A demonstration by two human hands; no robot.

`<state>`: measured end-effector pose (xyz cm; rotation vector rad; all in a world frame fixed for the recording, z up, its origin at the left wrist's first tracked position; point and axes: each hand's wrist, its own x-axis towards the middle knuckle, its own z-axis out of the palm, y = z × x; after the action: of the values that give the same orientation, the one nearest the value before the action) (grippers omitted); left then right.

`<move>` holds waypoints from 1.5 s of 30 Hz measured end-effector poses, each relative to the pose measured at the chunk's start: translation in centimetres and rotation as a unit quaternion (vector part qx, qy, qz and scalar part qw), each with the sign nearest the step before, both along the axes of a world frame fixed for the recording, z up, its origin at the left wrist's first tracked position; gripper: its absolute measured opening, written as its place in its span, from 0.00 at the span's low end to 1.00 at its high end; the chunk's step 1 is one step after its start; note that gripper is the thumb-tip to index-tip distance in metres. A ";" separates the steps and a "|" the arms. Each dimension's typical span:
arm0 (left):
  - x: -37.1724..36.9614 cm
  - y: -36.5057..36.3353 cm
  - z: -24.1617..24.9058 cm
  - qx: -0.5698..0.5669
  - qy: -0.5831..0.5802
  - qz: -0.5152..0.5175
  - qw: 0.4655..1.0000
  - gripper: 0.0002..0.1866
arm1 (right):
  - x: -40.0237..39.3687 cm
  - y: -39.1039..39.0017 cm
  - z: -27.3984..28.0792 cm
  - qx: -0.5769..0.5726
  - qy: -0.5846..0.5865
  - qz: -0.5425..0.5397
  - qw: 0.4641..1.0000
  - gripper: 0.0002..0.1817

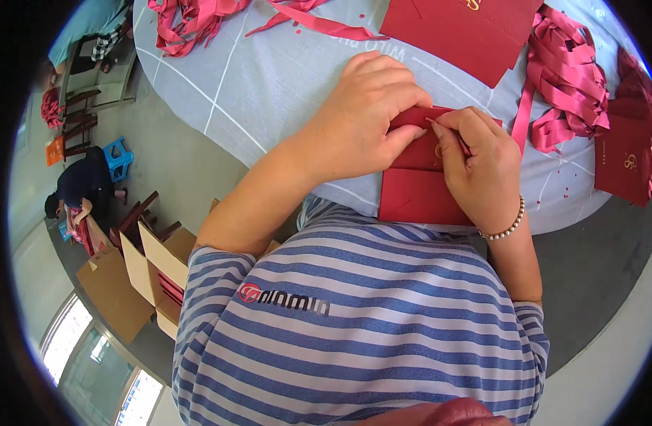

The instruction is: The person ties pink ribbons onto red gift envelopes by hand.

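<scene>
A flat dark red paper bag (418,197) with gold print lies at the table's front edge, under both hands. My left hand (376,106) grips its upper edge, thumb on the near side and fingers over the far side. Close beside it, my right hand (479,153) is closed in a pinch at the bag's upper part. A small tip, which looks like a ribbon end, pokes out between its thumb and forefinger. The palm hides most of whatever it holds. Just right of this hand, a heap of red ribbons (567,71) trails one strand toward the bag.
More flat red bags (461,32) lie ahead on the pale blue tablecloth (269,78). Ribbons (198,21) are piled at the far left. Bags with ribbons (628,149) stand at the right edge. Cardboard boxes (155,263) are on the floor at left, near another person (88,177).
</scene>
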<state>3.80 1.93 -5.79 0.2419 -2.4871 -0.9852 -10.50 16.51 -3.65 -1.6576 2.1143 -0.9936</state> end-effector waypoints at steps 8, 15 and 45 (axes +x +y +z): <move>0.2 0.3 0.4 0.018 -0.058 0.017 0.998 0.14 | 1.7 -0.5 -0.3 -0.030 0.273 0.041 0.961 0.06; 0.5 0.4 0.3 0.059 -0.059 0.014 0.996 0.10 | 1.7 -0.6 0.2 0.001 0.319 0.086 0.944 0.05; 0.6 1.6 2.5 -0.002 0.009 -0.017 1.000 0.18 | -2.1 1.0 2.6 -0.065 0.095 0.111 0.987 0.12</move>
<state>4.45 3.51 -3.30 0.1895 -2.4834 -0.9906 -12.57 17.51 -1.08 -2.0738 1.9564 -0.9534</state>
